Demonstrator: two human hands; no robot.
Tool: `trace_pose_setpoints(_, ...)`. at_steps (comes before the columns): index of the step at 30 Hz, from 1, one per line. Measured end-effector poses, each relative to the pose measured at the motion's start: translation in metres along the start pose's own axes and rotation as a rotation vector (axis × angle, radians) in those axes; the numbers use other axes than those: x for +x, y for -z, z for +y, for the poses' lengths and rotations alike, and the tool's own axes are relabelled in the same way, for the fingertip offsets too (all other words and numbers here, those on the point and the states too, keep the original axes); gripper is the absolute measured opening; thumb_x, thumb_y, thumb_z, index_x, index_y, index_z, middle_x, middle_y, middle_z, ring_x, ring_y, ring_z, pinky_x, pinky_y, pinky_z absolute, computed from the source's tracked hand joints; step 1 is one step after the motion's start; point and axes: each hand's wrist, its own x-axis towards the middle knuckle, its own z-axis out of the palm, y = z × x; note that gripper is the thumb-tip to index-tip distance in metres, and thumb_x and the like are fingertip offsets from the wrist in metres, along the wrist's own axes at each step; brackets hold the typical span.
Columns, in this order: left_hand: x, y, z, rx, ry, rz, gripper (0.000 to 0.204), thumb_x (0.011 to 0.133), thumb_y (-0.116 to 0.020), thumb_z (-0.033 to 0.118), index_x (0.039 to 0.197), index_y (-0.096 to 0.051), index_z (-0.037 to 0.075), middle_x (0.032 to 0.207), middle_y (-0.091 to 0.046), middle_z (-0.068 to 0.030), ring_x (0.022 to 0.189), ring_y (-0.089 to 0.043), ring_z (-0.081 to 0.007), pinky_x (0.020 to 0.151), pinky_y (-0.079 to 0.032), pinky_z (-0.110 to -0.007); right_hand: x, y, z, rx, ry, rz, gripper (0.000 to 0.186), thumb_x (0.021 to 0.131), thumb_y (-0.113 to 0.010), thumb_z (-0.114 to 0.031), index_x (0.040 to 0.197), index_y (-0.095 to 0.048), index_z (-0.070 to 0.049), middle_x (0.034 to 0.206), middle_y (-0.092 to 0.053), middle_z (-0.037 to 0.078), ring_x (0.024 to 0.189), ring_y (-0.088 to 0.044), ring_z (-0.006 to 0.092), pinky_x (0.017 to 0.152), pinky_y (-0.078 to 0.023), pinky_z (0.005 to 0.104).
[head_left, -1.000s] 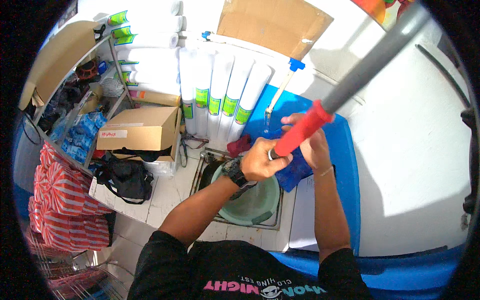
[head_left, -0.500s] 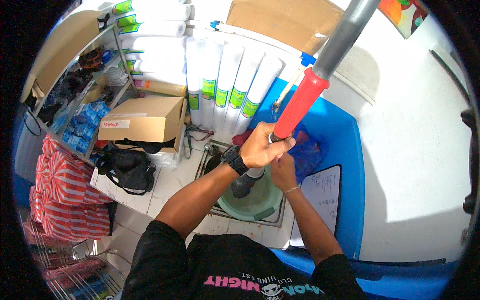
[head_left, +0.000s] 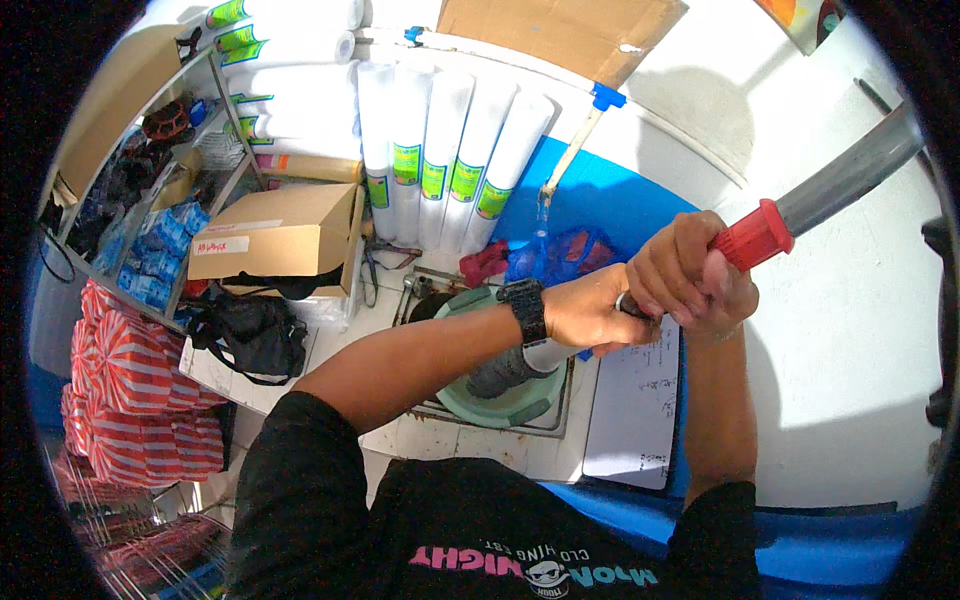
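Note:
A long twist mop slants up to the right, its grey pole [head_left: 850, 170] leaving the picture at the right edge. Around its red sleeve [head_left: 760, 232] and the part just below it, my right hand [head_left: 700, 275] is closed. My left hand [head_left: 590, 310], a black watch at its wrist, grips the shaft lower down, beside the right hand. Below, the dark grey mop head [head_left: 500, 372] is tilted inside a green basin [head_left: 535, 412]. Both hands and my left forearm cover part of the shaft and the basin.
The basin sits in a metal-rimmed sink [head_left: 565, 400]. Behind it are a thin tap pipe [head_left: 570, 160], a blue plastic bag [head_left: 570, 255] and upright white rolls [head_left: 435, 140]. A white board [head_left: 630, 420] lies to the right. Leftward are a cardboard box [head_left: 275, 235] and black bag [head_left: 255, 335].
The mop's pole has swung down to the right. Both hands moved rightward with it, and my right hand now wraps the red sleeve higher up than my left.

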Motion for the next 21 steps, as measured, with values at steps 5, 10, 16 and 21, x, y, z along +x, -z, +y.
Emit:
trace_pose_setpoints(5,-0.001,-0.009,-0.014,0.273,-0.281,0.345,0.017,0.078,-0.074,0.015,0.083,-0.065,0.002,0.065,-0.065,-0.0109,0.061,-0.067,-0.0224,0.059,-0.053,-0.036,-0.021,-0.009,0.019,-0.191,0.052,0.467,0.031,0.098,-0.058,-0.014,0.071,-0.042,-0.015,0.050,-0.040,-0.003,0.041,-0.039,0.0095,0.044,-0.039,0.0280)
trace_pose_setpoints(10,-0.029,-0.011,-0.043,0.535,-0.402,0.601,0.013,0.076,-0.075,0.013,0.083,-0.068,0.004,0.074,-0.069,-0.0148,0.071,-0.072,-0.0297,0.064,-0.055,-0.036,-0.023,-0.022,0.068,-0.305,0.170,0.699,0.031,0.095,-0.063,-0.004,0.075,-0.041,-0.013,0.055,-0.045,-0.002,0.043,-0.042,0.0075,0.041,-0.033,0.0245)
trace_pose_setpoints(16,-0.040,-0.012,-0.064,0.447,-0.328,0.683,0.017,0.076,-0.078,0.014,0.077,-0.065,0.003,0.070,-0.066,-0.0169,0.068,-0.071,-0.0325,0.059,-0.052,-0.035,-0.016,-0.030,0.094,-0.343,0.151,0.845,0.035,0.092,-0.069,-0.005,0.074,-0.040,-0.012,0.055,-0.046,-0.003,0.041,-0.043,0.0064,0.038,-0.034,0.0245)
trace_pose_setpoints(21,-0.030,-0.013,-0.046,0.456,-0.347,0.756,0.019,0.077,-0.078,0.014,0.076,-0.064,0.001,0.065,-0.063,-0.0167,0.060,-0.067,-0.0315,0.054,-0.048,-0.035,0.001,-0.033,0.073,-0.404,0.166,0.814,0.032,0.091,-0.068,-0.003,0.073,-0.044,-0.011,0.054,-0.047,-0.002,0.039,-0.043,0.0071,0.038,-0.034,0.0250)
